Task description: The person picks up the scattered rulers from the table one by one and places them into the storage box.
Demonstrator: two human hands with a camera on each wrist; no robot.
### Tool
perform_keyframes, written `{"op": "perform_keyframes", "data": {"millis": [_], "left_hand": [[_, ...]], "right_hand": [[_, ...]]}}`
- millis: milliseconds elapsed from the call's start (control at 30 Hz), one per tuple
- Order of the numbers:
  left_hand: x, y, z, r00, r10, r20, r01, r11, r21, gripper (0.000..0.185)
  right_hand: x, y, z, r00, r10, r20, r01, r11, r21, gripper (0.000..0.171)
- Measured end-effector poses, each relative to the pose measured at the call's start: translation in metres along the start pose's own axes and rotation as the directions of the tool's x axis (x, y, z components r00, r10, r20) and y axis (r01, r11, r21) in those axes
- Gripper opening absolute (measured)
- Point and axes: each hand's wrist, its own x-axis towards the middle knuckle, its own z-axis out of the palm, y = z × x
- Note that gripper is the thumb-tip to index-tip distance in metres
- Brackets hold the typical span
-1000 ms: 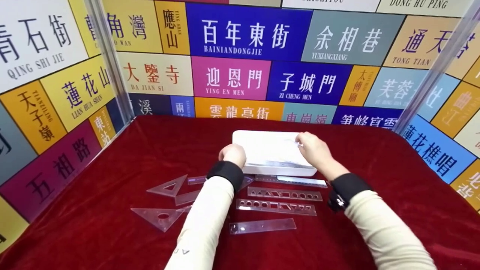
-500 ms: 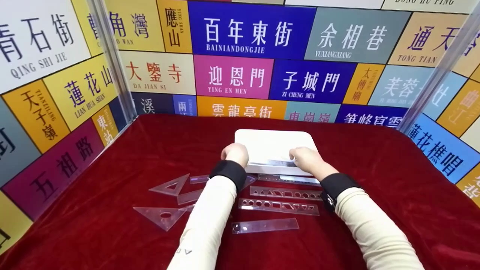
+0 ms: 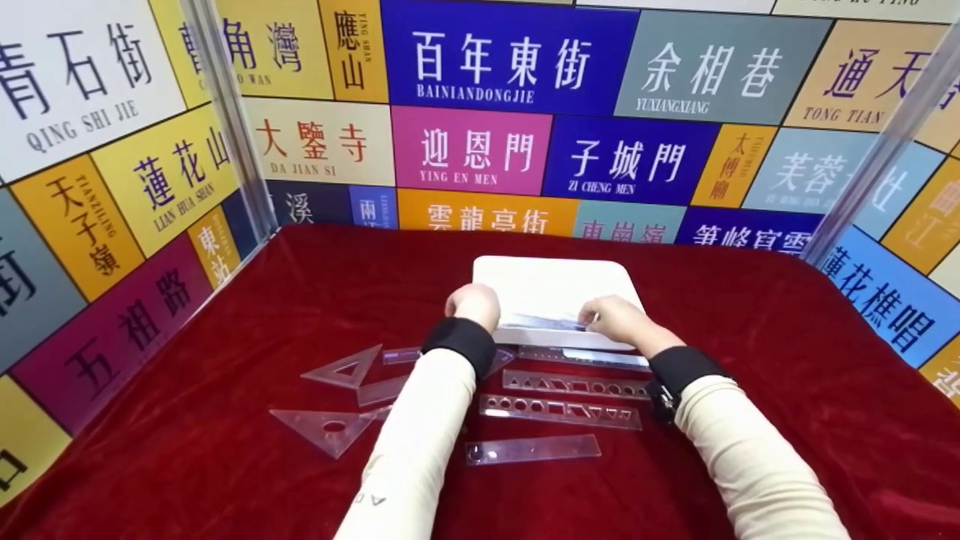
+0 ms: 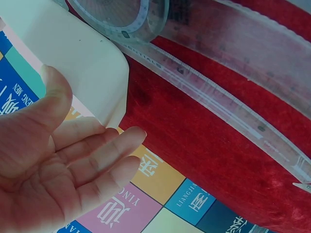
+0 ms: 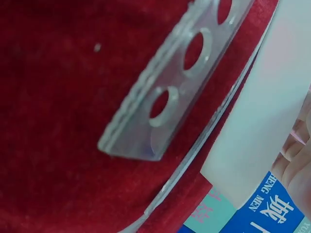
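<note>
A white plastic box [image 3: 555,281] stands on a red cloth. My left hand [image 3: 474,306] is at its left end. In the left wrist view, the thumb of my left hand [image 4: 43,165] lies by the rim, with loosely spread fingers beside the box corner. My right hand [image 3: 619,319] reaches over the front right of the box, its thumb and fingers pinching the edge of a clear flat plastic piece [image 3: 536,323] low inside. In the right wrist view, the box wall [image 5: 257,107] partly hides my right hand [image 5: 297,162], whose fingers are curled.
In front of the box lie clear stencil rulers [image 3: 562,410], a plain clear ruler [image 3: 544,450] and a long ruler [image 3: 600,358]. Further left are clear set squares [image 3: 315,425]. A round clear dial [image 4: 114,12] shows beside the box. Printed panels [image 3: 502,52] stand behind the cloth.
My right hand has come down from the box's right rim toward its front, taking the clear piece lower. My left hand stays at the left end. The view has shifted slightly.
</note>
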Motion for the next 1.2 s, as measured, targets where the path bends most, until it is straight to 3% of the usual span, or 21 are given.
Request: {"op": "perform_keyframes", "data": {"millis": [100,167,233,300,367,533,567,700,800,933,1067,1200], "left_hand": [[0.000,0.002,0.002,1.000,-0.010,-0.008,0.010,1.000,0.012,0.023],[0.003,0.003,0.005,1.000,-0.009,-0.026,0.009,1.000,0.019,0.022],[0.009,0.003,0.010,1.000,-0.005,-0.031,0.006,1.000,0.027,0.022],[0.010,0.003,0.011,0.999,-0.005,-0.034,0.006,0.999,0.036,0.022],[0.012,0.002,0.013,1.000,0.007,-0.026,-0.006,0.999,0.045,0.024],[0.015,0.001,0.014,1.000,0.012,-0.003,-0.012,0.999,0.040,0.026],[0.019,0.000,0.016,0.999,0.019,-0.034,-0.018,0.999,0.033,0.025],[-0.067,-0.016,-0.033,0.993,0.101,-0.066,-0.102,0.995,-0.013,0.043],[-0.138,-0.036,-0.071,0.973,0.195,-0.127,-0.205,0.976,-0.073,0.052],[-0.132,-0.068,-0.063,0.925,0.289,-0.247,-0.352,0.896,-0.271,0.040],[-0.123,-0.117,-0.050,0.882,0.305,-0.359,-0.442,0.801,-0.404,0.035],[-0.134,-0.166,-0.039,0.858,0.331,-0.392,-0.477,0.797,-0.371,0.029]], "right_hand": [[-0.006,0.007,-0.006,0.986,0.111,-0.125,-0.116,0.993,-0.035,0.016],[-0.013,0.013,-0.009,0.948,0.231,-0.218,-0.251,0.966,-0.067,0.020],[-0.021,0.019,-0.011,0.902,0.355,-0.247,-0.386,0.919,-0.086,0.023],[-0.028,0.024,-0.011,0.872,0.444,-0.205,-0.471,0.875,-0.109,0.025],[-0.034,0.027,-0.009,0.858,0.499,-0.126,-0.512,0.849,-0.127,0.025],[-0.038,0.028,-0.005,0.839,0.544,-0.020,-0.541,0.830,-0.135,0.023],[-0.038,0.028,-0.004,0.838,0.545,-0.013,-0.541,0.829,-0.142,0.022],[-0.038,0.028,-0.006,0.834,0.552,-0.008,-0.545,0.822,-0.165,0.023],[-0.037,0.029,-0.007,0.827,0.562,-0.004,-0.553,0.813,-0.179,0.023],[-0.034,0.026,-0.008,0.806,0.592,-0.011,-0.584,0.792,-0.179,0.026],[-0.030,0.022,-0.007,0.789,0.614,-0.010,-0.605,0.774,-0.188,0.032],[-0.026,0.016,-0.005,0.789,0.614,-0.008,-0.602,0.770,-0.211,0.036]]}}
